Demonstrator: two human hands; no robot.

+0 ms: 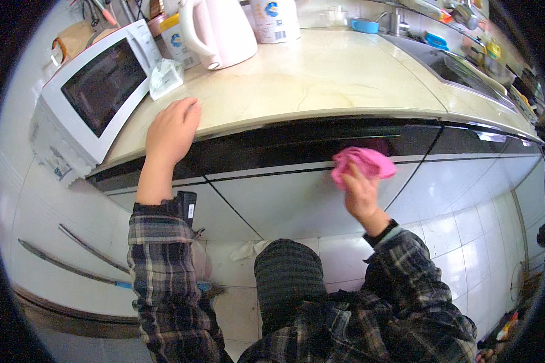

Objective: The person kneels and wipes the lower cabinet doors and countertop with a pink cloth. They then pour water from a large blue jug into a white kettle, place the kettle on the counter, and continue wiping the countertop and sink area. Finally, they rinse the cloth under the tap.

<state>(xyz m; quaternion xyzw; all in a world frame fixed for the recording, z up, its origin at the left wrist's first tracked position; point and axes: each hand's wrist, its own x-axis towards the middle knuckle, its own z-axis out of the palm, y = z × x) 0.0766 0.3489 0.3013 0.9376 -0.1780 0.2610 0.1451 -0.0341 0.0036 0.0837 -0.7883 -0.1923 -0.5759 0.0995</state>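
A crumpled pink cloth (362,159) is in my right hand (361,193), pressed to the black band (295,145) along the top of the cabinet fronts. Part of the cloth overlaps the white cabinet panel (309,195) just below. My left hand (172,129) lies on the front edge of the cream countertop (327,77), holding nothing. Its fingers extend over the top, near a small clear plastic packet (166,78). To the left of that hand stands a white microwave oven (102,90).
Farther back on the counter are a pale electric kettle (229,34) and a white canister (276,20). A metal sink (454,68) is set in at the right, with a blue pot (364,26) behind it. Two long handles (68,263) lean at lower left.
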